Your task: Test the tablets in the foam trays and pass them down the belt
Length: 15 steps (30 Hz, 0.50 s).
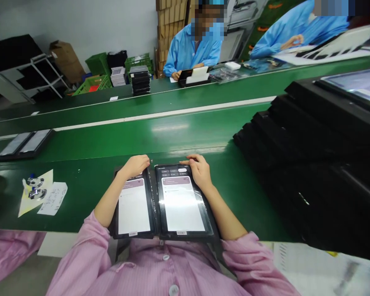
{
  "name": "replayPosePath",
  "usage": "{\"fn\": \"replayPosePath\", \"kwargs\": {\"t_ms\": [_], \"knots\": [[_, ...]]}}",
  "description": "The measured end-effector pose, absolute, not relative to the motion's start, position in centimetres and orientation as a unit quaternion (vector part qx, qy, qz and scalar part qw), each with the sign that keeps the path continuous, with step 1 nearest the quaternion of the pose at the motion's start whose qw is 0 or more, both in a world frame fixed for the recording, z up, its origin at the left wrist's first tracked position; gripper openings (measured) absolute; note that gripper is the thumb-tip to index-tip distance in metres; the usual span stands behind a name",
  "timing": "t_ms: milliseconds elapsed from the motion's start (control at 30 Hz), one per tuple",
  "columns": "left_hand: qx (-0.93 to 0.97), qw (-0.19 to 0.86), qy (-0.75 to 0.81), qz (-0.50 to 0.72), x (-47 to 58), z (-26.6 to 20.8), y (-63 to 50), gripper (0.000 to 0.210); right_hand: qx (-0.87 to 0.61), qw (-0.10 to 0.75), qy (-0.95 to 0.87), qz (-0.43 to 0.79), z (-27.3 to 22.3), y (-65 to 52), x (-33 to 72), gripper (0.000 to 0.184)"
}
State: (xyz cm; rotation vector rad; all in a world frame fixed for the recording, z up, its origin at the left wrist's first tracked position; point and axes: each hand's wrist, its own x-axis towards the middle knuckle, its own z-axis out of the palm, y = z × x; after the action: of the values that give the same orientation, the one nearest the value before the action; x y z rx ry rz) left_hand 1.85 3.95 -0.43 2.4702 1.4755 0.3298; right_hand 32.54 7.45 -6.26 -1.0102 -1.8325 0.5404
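Observation:
Two tablets with lit screens lie side by side in a black tray (154, 193) at the table's near edge, against my body. My left hand (137, 165) curls its fingers closed at the top edge of the left tablet (134, 209), and my forearm covers part of that screen. At the upper right corner of the right tablet (183, 205), my right hand (200, 170) rests with bent fingers apart, one fingertip touching the top edge. Both screens show a mauve banner above a white page. What lies under the fingers is hidden.
Stacked black trays (299, 156) rise at my right. Another tray with two tablets (26, 144) sits at far left. Paper notes with tape rolls (37, 189) lie left, near a neighbour's pink sleeve (6, 255). Two people in blue (193, 49) sit across the green belt (172, 127).

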Motion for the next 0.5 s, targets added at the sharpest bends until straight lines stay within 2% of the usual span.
{"fn": "replayPosePath", "kwargs": {"t_ms": [100,200,367,500], "knots": [[0.838,0.152,0.492,0.178,1.7,0.1,4.0,0.071,-0.432,0.462,-0.741,0.226,-6.3,7.7,32.8,0.057],[0.832,0.169,0.491,0.197,1.8,0.3,3.9,0.077,-0.483,0.441,-0.730,0.196,-6.8,8.2,33.5,0.059],[0.838,0.131,0.513,0.131,1.9,-0.4,4.0,0.069,-0.586,0.368,-0.710,0.131,-7.2,8.5,34.2,0.052],[0.862,0.078,0.490,0.100,2.7,-0.7,3.4,0.056,-0.606,0.319,-0.718,0.127,-6.8,7.8,33.9,0.048]]}}
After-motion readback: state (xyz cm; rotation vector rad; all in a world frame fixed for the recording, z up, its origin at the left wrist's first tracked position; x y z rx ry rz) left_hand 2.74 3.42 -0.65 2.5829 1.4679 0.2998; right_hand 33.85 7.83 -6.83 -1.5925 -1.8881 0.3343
